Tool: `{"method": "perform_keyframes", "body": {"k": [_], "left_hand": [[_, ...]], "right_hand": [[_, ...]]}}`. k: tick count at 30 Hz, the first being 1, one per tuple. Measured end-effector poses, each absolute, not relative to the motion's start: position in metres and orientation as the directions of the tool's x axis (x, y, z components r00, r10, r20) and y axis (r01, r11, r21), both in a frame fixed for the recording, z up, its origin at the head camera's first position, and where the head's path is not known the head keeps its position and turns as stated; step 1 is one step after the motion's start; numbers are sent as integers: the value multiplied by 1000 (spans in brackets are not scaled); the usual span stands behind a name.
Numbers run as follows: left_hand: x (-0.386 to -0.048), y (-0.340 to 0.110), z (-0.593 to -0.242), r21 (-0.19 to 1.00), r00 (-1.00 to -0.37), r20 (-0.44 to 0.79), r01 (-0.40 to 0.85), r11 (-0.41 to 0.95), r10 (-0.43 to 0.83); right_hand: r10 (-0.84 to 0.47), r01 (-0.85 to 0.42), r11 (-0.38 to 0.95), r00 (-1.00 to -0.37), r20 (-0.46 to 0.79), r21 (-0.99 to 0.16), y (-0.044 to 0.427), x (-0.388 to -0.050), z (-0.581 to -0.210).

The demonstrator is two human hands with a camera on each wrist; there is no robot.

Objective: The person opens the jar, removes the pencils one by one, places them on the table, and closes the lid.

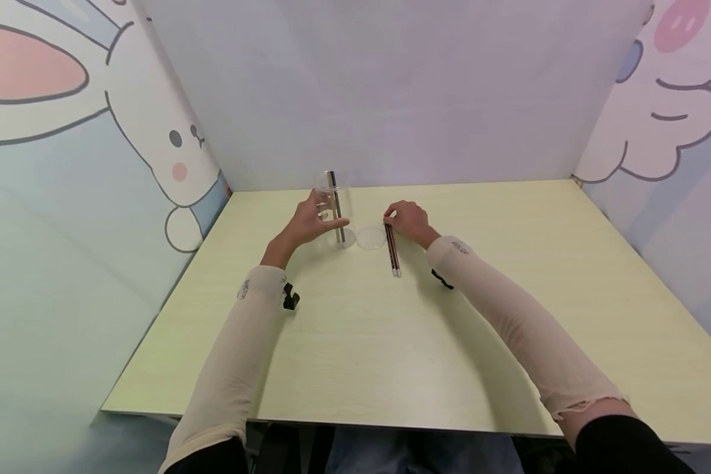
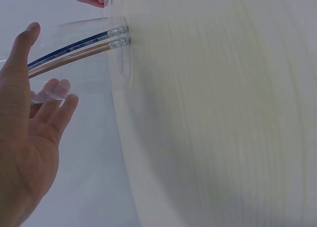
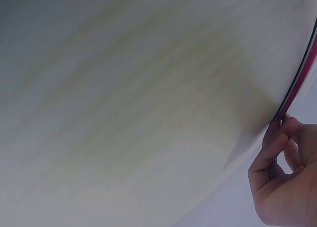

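From my end, the left hand (image 1: 309, 220) grips the clear cup (image 1: 346, 204), two pencils (image 1: 336, 201) slanting inside, right beside its thumb. And the right hand (image 1: 410, 220) pinches two dark-red pencils (image 1: 393, 250), trailing nearward from its fingertips! A clear disc (image 1: 371, 238) lies between both hands.

No legible lettering (image 1: 460, 247), even on sleeves (image 1: 512, 303)

Head view high, forward-down; wrist views nearer; all share table (image 1: 361, 355).
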State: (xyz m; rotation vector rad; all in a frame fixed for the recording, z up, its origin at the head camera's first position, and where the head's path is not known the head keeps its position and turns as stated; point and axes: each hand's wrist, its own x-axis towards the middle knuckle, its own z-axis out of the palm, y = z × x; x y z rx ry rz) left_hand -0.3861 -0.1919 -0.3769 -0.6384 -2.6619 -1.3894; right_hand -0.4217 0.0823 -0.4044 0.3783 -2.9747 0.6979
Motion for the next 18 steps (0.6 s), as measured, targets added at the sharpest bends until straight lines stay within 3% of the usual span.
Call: {"method": "perform_keyframes", "body": {"k": [18], "left_hand": [[-386, -188, -377, 772, -913, 248, 388, 503, 324]], "right_hand": [[-211, -231, 871, -973, 95, -435, 87, -421, -402]]}}
